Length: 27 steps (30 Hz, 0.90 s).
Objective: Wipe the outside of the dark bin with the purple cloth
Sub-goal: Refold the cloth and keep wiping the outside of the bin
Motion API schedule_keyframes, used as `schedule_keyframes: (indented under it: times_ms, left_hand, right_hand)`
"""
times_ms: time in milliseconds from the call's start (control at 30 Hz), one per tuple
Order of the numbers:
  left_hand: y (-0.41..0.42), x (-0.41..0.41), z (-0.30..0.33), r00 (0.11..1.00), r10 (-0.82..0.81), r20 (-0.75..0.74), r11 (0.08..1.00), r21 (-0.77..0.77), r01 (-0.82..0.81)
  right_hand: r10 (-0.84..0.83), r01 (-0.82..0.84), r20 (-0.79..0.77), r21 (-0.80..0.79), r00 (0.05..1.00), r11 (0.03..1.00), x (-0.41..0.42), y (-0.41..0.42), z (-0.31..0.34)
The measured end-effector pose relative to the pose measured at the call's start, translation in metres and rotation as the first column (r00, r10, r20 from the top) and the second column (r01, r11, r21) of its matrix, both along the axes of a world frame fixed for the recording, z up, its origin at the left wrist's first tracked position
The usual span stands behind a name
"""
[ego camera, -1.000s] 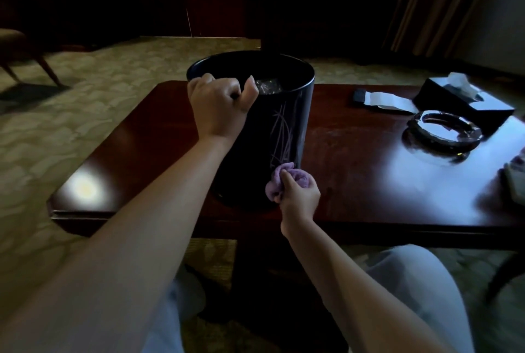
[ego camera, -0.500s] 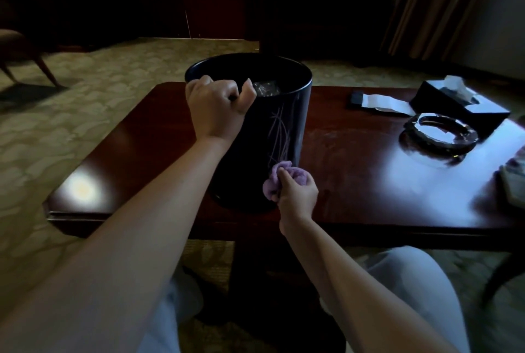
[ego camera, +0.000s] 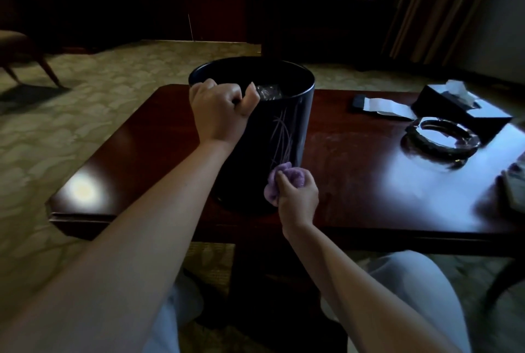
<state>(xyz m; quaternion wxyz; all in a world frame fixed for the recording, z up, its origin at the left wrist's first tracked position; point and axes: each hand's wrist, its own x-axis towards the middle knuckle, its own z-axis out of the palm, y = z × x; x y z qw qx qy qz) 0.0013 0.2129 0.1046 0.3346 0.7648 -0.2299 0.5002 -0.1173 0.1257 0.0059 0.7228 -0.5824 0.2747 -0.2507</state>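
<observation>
The dark bin (ego camera: 279, 137) is a glossy, near-black round container with thin pale grass-like lines drawn on its side; it stands upright on the reddish-brown table (ego camera: 369, 182), toward the table's left half and near its front edge, its mouth open with something crinkled and clear just visible inside. The purple cloth (ego camera: 287, 176) is a small, soft lilac wad, bunched up and pressed against the lower right of the bin's outer wall, just above the table top.

Glossy dark bin (ego camera: 287, 137), fuzzy purple cloth (ego camera: 287, 179), polished reddish wood table (ego camera: 369, 171)
</observation>
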Motion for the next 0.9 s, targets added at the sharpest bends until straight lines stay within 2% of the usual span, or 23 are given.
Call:
schedule_keyframes:
  times_ms: [67, 200, 300, 433, 567, 633, 700, 800, 900]
  left_hand:
    - [0.000, 0.000, 0.000, 1.000, 0.006, 0.000, 1.000, 0.004, -0.006]
    - [0.000, -0.001, 0.001, 1.000, -0.010, -0.005, 1.000, 0.002, 0.010]
    - [0.000, -0.001, 0.000, 1.000, -0.009, -0.007, 1.000, -0.006, 0.009]
    - [0.001, -0.001, 0.001, 1.000, -0.013, -0.009, 1.000, -0.003, 0.013]
    - [0.000, -0.002, 0.001, 1.000, -0.007, -0.003, 1.000, -0.004, 0.007]
    - [0.000, -0.002, 0.001, 1.000, -0.006, 0.000, 1.000, -0.002, 0.006]
    - [0.001, -0.002, 0.002, 1.000, -0.005, -0.007, 1.000, 0.003, 0.005]
    - [0.002, -0.002, 0.002, 1.000, -0.010, 0.001, 1.000, 0.010, 0.010]
    - [0.002, -0.002, 0.002, 1.000, -0.015, -0.006, 1.000, 0.006, 0.015]
  right_hand:
    - [0.049, -0.050, -0.008, -0.042, 0.999, 0.998, -0.001, 0.005, 0.000]
    - [-0.118, 0.118, -0.004, 0.057, 0.993, 0.991, 0.006, 0.003, 0.003]
    - [-0.036, 0.036, 0.000, -0.083, 0.999, 0.996, 0.005, 0.002, 0.000]
    - [-0.121, 0.120, -0.022, -0.060, 0.992, 0.991, 0.007, -0.007, 0.004]
    - [0.002, -0.010, -0.032, -0.245, 0.999, 0.969, 0.001, 0.002, 0.007]
    - [-0.035, 0.031, -0.018, -0.208, 0.999, 0.978, 0.001, 0.004, 0.006]
    - [-0.100, 0.099, -0.009, -0.091, 0.995, 0.991, 0.004, 0.007, 0.007]
    - [-0.085, 0.075, -0.053, -0.170, 0.995, 0.983, 0.004, 0.010, 0.007]
    - [-0.154, 0.152, -0.021, -0.070, 0.988, 0.986, 0.006, 0.005, 0.007]
